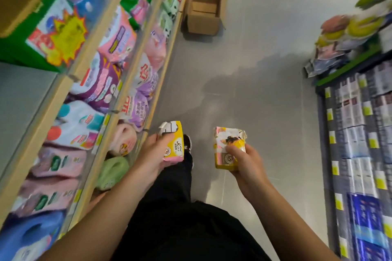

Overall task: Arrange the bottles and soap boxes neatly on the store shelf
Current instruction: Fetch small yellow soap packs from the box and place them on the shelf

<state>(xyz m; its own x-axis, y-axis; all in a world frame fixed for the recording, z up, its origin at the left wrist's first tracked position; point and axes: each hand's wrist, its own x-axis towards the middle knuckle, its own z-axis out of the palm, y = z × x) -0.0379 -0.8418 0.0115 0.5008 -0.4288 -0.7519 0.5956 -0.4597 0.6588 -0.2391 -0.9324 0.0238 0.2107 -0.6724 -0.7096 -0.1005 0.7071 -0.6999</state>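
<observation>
Yellow soap boxes, 2 of them, are held above the grey floor (265,65) in the aisle, well apart from each other. The left hand (156,154) grips the left soap box (172,141), fingers curled around its lower part. The right hand (247,161) holds the right soap box (228,147), thumb pressed on its front. Wooden shelves (118,91) of soft packets run along the left; an open cardboard box (204,9) sits on the floor further ahead.

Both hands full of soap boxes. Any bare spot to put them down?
Bare grey floor between the left shelves, cardboard box and right rack. Both shelf units look packed. Left hand and right hand each hold a soap box.
</observation>
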